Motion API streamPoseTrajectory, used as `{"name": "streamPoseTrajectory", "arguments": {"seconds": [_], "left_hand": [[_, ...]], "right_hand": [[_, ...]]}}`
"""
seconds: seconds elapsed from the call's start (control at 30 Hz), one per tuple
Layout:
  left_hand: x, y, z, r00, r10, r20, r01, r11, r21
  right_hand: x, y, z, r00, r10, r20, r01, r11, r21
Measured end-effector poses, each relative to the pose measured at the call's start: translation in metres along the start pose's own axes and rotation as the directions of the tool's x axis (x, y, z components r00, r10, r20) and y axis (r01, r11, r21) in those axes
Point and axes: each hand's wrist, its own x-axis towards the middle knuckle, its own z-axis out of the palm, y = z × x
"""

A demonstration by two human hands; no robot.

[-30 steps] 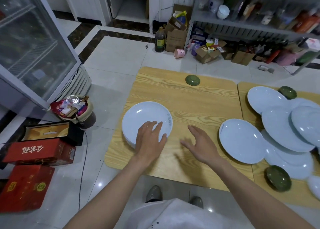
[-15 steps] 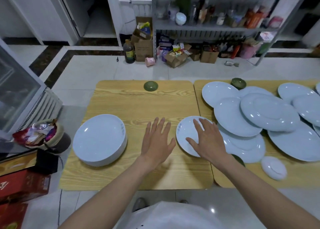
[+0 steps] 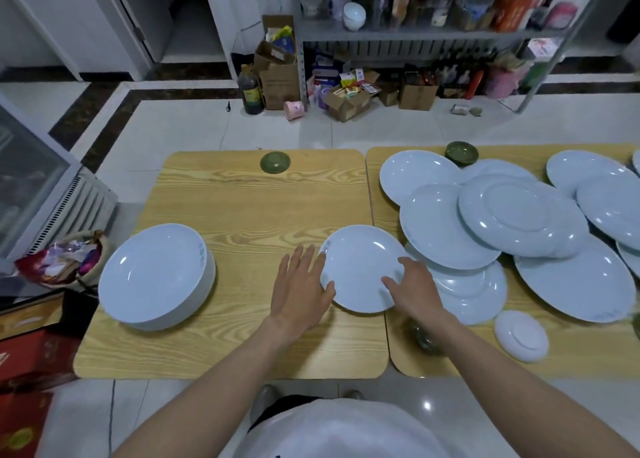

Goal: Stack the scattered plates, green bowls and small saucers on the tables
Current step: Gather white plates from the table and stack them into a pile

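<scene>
Plainly a glazed ceramic thing, the white plate (image 3: pixel 360 267) will be stiff, slick under dry skin, fairly weighty and apt to chip if knocked on its neighbours (the pile (image 3: pixel 519 215) on the right desk (image 3: pixel 571 346) is a tangle of overlapping rims). I would take it by opposite edges, fingertips under the rim and thumbs on top. It lies face up at the right edge of the left desk (image 3: pixel 242 208), reaching over the seam. The left hand (image 3: pixel 301 291) lies flat, fingers straight, touching its left rim; the right hand (image 3: pixel 414 291) rests spread on its right side; neither grips. It looks round, shallow, pale bluish white and glossy. A stack of like plates (image 3: pixel 156 274) stands well to the left.
</scene>
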Motion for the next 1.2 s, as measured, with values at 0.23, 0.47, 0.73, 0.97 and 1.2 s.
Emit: {"name": "streamPoseTrajectory", "arguments": {"seconds": [0.23, 0.47, 0.73, 0.97, 1.2], "left_hand": [[0.008, 0.002, 0.004, 0.999, -0.045, -0.030, 0.044, 0.998, -0.046], [0.015, 0.001, 0.005, 0.995, -0.075, -0.058, 0.074, 0.997, -0.035], [0.019, -0.012, -0.019, 0.993, -0.081, -0.090, 0.074, 0.994, -0.081], [0.018, -0.048, -0.069, 0.978, -0.113, -0.177, 0.086, 0.984, -0.155], [-0.007, -0.103, -0.118, 0.958, -0.109, -0.264, 0.079, 0.990, -0.121]], "right_hand": [[0.026, 0.010, 0.013, 0.991, 0.134, -0.031, -0.131, 0.987, 0.091], [0.036, 0.018, 0.017, 0.980, 0.199, -0.007, -0.193, 0.956, 0.222], [0.038, -0.003, 0.024, 0.940, 0.323, 0.110, -0.308, 0.669, 0.676], [0.027, -0.072, 0.014, 0.974, 0.207, 0.096, -0.194, 0.527, 0.828], [-0.001, -0.175, 0.049, 0.987, 0.030, 0.158, -0.148, 0.550, 0.822]]}}
